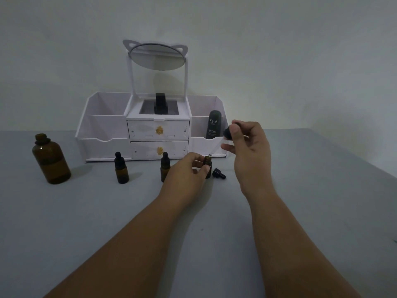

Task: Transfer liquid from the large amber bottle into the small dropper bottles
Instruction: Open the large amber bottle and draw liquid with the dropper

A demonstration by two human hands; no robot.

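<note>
Right hand (247,151) pinches a dropper (227,134) over the open small bottle (208,161) steadied by the left hand (187,168) on the desk (300,211); two small bottles (121,168) stay capped, the large amber bottle (50,160) well left.

Large amber bottle (51,159) upright, well left of three small dropper bottles (121,168)

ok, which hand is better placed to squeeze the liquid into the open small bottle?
Right. The right hand holds the dropper by its bulb, tip at the open bottle mouth. The left hand is steadying that bottle on the table.
</note>
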